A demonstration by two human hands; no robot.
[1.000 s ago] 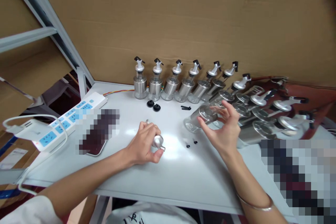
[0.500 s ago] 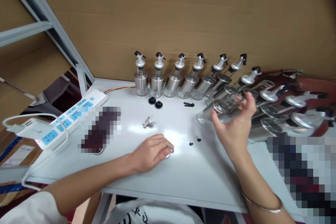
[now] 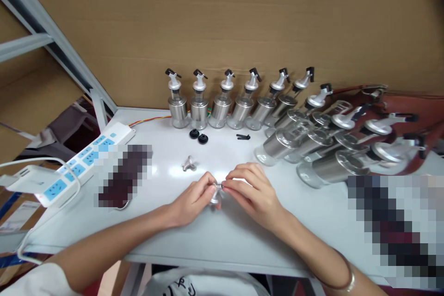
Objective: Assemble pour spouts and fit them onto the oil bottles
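Observation:
My left hand (image 3: 194, 199) is closed on a silver pourer head (image 3: 215, 198), held low over the front middle of the table. Opposite it, the pinched fingers of my right hand (image 3: 255, 194) meet the pourer's side. A tiny dark piece (image 3: 222, 186) shows at those fingertips, too small to make out fully. Another silver pourer head (image 3: 189, 163) lies on the table beyond my left hand. Farther back are two round black stoppers (image 3: 198, 136) and some thin black levers (image 3: 243, 137). An open-necked glass and steel bottle (image 3: 279, 145) stands beyond my right hand.
Several bottles with pourers (image 3: 220, 110) line the back and right of the white table (image 3: 194, 240). A power strip (image 3: 86, 159) with a plugged-in charger lies left, beside a blurred-out dark object (image 3: 126, 175). A brown bag (image 3: 405, 115) sits behind the right-hand bottles.
My right hand has left the open-necked bottle, come left and closed at the pourer head in my left hand. The two tiny black pieces on the table are no longer visible.

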